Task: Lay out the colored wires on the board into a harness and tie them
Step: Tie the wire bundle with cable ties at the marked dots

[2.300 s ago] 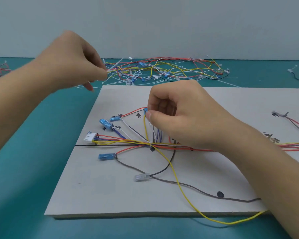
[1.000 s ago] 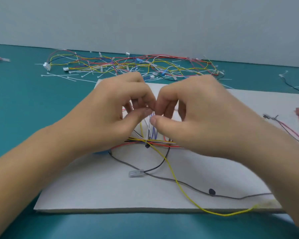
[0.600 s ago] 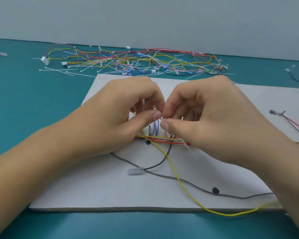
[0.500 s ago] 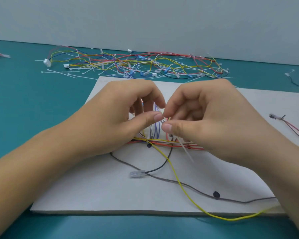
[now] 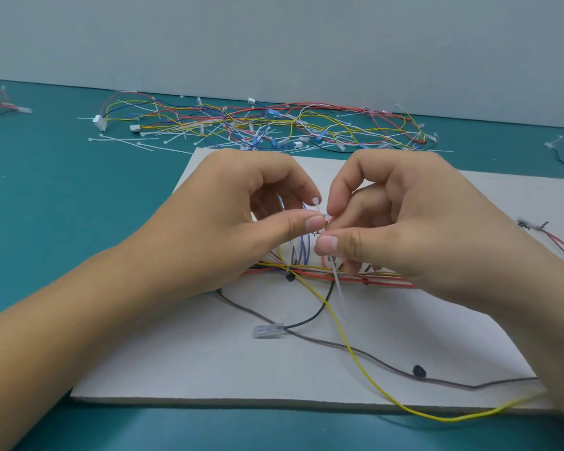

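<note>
A grey board (image 5: 209,362) lies on the teal table with a bundle of red, orange and yellow wires (image 5: 381,277) running across its middle. My left hand (image 5: 228,219) pinches a white cable tie (image 5: 316,205) just below its head, between thumb and forefinger. My right hand (image 5: 404,222) pinches the same tie lower down, and its thin tail hangs toward the board. Both hands meet above the wire bundle, over some blue wires. A long yellow wire (image 5: 349,345) curves to the board's front edge. A grey wire (image 5: 355,348) and a black one with a clear connector (image 5: 269,330) lie in front.
A heap of loose coloured wires and white cable ties (image 5: 258,126) lies on the table behind the board. More wire ends (image 5: 557,242) reach over the board's right side. A small red wire bunch (image 5: 0,105) sits at the far left.
My left hand came back from the heap with a cable tie and joined my right hand over the bundle. The tie's head now stands upright between my fingertips.
</note>
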A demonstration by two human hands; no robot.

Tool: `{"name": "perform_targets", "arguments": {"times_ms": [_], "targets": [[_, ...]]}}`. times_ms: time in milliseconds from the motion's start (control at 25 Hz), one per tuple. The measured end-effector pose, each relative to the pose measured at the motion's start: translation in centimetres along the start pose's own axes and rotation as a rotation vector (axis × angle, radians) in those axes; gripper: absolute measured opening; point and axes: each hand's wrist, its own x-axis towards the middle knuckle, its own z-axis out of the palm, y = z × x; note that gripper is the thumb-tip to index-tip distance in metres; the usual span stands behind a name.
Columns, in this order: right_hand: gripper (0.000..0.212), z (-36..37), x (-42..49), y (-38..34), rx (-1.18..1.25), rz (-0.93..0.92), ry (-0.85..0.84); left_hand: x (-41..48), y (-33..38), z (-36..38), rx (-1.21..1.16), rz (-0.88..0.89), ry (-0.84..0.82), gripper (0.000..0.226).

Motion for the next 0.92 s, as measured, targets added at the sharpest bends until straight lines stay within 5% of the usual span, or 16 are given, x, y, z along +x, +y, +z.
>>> {"name": "perform_targets", "arguments": {"times_ms": [400,920], "targets": [[0.049,0.0,0.0,0.4,0.063,-0.010,-0.064,-0.7,1.6,1.2,-0.206,-0.127,-0.021,0.010],[0.009,-1.5,0.3,0.6,-0.048,-0.310,0.112,-0.6,2.2,0.7,-0.062,-0.049,-0.110,0.016]]}}
